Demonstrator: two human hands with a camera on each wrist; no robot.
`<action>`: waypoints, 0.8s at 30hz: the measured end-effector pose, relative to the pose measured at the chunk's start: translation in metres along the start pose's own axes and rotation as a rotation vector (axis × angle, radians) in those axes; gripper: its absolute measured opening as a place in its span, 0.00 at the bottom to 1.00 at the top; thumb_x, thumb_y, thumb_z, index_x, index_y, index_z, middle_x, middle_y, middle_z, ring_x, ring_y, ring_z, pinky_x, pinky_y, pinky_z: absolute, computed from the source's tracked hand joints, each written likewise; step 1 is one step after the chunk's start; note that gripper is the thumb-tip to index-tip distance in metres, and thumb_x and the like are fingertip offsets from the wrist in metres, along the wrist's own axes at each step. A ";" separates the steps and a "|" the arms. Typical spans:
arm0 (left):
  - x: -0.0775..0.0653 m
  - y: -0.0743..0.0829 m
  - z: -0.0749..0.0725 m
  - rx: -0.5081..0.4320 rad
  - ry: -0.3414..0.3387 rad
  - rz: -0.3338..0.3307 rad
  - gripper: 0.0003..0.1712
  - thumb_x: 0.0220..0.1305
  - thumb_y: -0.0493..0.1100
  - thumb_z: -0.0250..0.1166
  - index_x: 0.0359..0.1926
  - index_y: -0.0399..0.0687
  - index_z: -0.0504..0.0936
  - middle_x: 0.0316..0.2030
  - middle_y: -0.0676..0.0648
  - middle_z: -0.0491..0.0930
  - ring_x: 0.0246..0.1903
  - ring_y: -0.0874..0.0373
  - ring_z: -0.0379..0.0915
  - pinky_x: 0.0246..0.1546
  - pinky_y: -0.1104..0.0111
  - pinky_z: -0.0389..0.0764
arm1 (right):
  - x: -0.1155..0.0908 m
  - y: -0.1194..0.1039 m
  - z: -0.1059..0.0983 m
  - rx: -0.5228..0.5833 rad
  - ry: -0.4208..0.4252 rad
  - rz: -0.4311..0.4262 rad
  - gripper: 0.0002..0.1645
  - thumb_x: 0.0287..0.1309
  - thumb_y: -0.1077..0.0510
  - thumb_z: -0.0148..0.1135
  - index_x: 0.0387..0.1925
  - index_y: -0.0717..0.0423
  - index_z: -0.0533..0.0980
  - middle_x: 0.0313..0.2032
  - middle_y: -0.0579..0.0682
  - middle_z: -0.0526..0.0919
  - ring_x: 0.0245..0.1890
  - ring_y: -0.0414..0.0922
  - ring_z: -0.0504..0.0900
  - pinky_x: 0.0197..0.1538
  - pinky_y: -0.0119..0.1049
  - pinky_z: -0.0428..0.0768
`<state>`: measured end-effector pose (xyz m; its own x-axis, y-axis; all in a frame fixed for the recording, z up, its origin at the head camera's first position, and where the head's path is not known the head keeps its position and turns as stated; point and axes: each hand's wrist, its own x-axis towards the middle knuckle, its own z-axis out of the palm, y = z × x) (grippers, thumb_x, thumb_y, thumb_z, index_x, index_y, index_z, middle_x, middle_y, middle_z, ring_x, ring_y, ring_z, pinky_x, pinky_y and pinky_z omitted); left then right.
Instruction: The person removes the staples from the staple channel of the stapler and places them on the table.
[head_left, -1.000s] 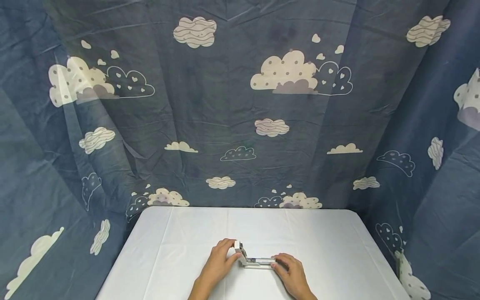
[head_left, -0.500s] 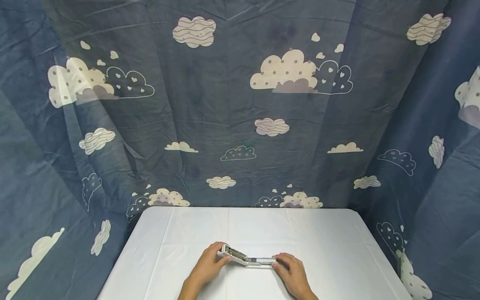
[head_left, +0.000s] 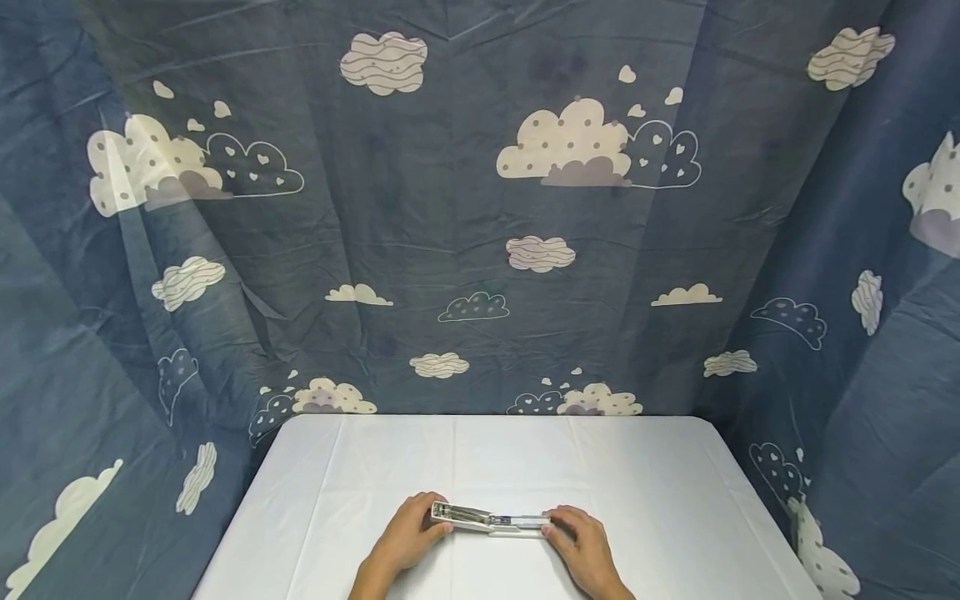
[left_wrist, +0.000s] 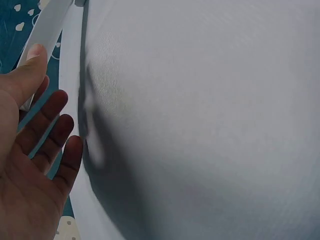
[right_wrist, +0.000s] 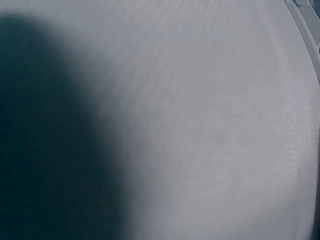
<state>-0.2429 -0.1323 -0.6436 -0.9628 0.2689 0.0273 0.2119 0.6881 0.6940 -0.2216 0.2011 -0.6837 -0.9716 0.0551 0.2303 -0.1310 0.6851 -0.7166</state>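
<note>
Head view: left hand's grip (head_left: 405, 533) and right hand's grip (head_left: 583, 546) pinch opposite ends of a splayed-open stapler (head_left: 480, 522) over the desk (head_left: 660, 475). Probably light, rigid, smooth-cased, apt to fold mid-length; hold outer ends. Cloud-printed cloth (head_left: 450, 183) beyond.

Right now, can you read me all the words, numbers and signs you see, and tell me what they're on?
There are none: no word, brand, number or sign can be read in any view.
White stapler, between the left hand and right hand: any marking would be too small to read.
Dark blue curtain: only cloud and heart pictures, no readable letters.
White table: no writing shows.
</note>
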 end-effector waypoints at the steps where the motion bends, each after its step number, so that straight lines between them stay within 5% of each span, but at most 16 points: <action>1: 0.000 0.000 0.000 -0.002 -0.003 -0.008 0.23 0.61 0.62 0.69 0.53 0.59 0.81 0.53 0.54 0.83 0.57 0.50 0.76 0.66 0.43 0.72 | 0.000 0.000 0.000 0.001 0.002 -0.001 0.12 0.59 0.47 0.74 0.44 0.39 0.87 0.50 0.46 0.88 0.57 0.53 0.84 0.65 0.59 0.76; 9: 0.000 0.004 -0.004 0.001 -0.014 -0.018 0.29 0.59 0.62 0.70 0.58 0.57 0.80 0.55 0.52 0.83 0.59 0.46 0.76 0.64 0.42 0.73 | 0.000 0.001 0.001 -0.013 0.020 -0.013 0.12 0.58 0.47 0.74 0.44 0.40 0.87 0.50 0.48 0.88 0.56 0.54 0.84 0.64 0.61 0.75; 15: 0.002 0.012 -0.001 0.042 0.054 0.073 0.40 0.58 0.68 0.70 0.66 0.55 0.76 0.61 0.52 0.79 0.63 0.48 0.73 0.65 0.45 0.73 | 0.001 0.000 0.000 -0.023 0.021 -0.016 0.13 0.58 0.45 0.74 0.44 0.40 0.87 0.50 0.49 0.88 0.57 0.54 0.84 0.64 0.61 0.74; 24: 0.010 0.039 0.018 0.197 0.252 0.244 0.18 0.61 0.57 0.74 0.50 0.61 0.85 0.51 0.57 0.83 0.58 0.54 0.76 0.61 0.48 0.75 | -0.003 -0.001 0.000 -0.015 0.012 -0.012 0.11 0.58 0.45 0.73 0.43 0.37 0.87 0.50 0.46 0.88 0.56 0.53 0.84 0.63 0.61 0.75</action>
<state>-0.2408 -0.0906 -0.6294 -0.8861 0.2830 0.3670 0.4437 0.7471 0.4950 -0.2191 0.2002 -0.6841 -0.9674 0.0553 0.2473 -0.1401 0.6964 -0.7039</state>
